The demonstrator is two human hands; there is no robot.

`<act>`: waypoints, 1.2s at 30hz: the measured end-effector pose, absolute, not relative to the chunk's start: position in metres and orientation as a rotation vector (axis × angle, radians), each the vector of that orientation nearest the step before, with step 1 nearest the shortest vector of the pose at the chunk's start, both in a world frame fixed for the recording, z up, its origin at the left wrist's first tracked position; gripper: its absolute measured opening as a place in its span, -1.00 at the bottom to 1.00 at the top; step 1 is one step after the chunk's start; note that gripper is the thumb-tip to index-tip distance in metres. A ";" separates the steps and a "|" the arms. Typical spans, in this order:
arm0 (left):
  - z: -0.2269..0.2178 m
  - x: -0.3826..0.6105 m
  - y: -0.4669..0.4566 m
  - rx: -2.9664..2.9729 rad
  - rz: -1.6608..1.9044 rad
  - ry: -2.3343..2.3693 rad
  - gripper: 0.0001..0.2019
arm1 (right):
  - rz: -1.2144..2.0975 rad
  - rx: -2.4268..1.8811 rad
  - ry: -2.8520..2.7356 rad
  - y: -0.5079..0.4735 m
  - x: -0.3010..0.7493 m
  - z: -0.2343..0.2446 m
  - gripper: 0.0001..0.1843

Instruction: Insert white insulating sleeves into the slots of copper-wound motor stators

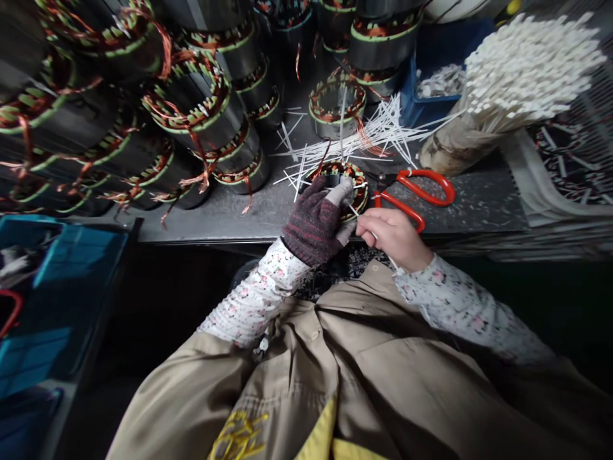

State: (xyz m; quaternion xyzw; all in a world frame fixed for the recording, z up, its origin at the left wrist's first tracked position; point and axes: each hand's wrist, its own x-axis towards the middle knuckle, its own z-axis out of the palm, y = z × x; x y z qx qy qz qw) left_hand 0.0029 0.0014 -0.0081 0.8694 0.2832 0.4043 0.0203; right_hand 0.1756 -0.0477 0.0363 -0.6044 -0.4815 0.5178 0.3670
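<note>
A motor stator (360,195) with copper windings and a pale green rim sits at the bench's front edge. My left hand (313,223), in a dark knitted glove with pale fingertips, is closed on the stator's near left side. A thin white cable tie (353,209) runs from the windings to my right hand (395,235). My bare right fingers pinch this tie, and its tail shows below the palm. Scissors with red handles (433,179) lie just right of the stator, their blades partly hidden. Fingers cover part of the stator's near rim.
Loose white cable ties (335,150) are scattered behind the stator, around another stator (336,105). Stacked stators (191,96) fill the left and back. A thick bundle of ties (531,70) stands at right, beside a blue bin (433,105). A teal crate (62,281) is at lower left.
</note>
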 end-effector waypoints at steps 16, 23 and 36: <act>-0.007 0.004 0.001 2.700 1.209 0.904 -0.34 | 1.254 -1.658 -1.189 -0.068 0.180 0.042 -0.71; -0.005 0.003 0.002 2.748 1.275 0.858 -0.35 | 1.248 -1.576 -1.187 -0.068 0.173 0.043 -0.72; -0.010 0.011 -0.006 2.743 1.374 0.993 -0.36 | 1.209 -1.562 -1.178 -0.069 0.173 0.034 -0.57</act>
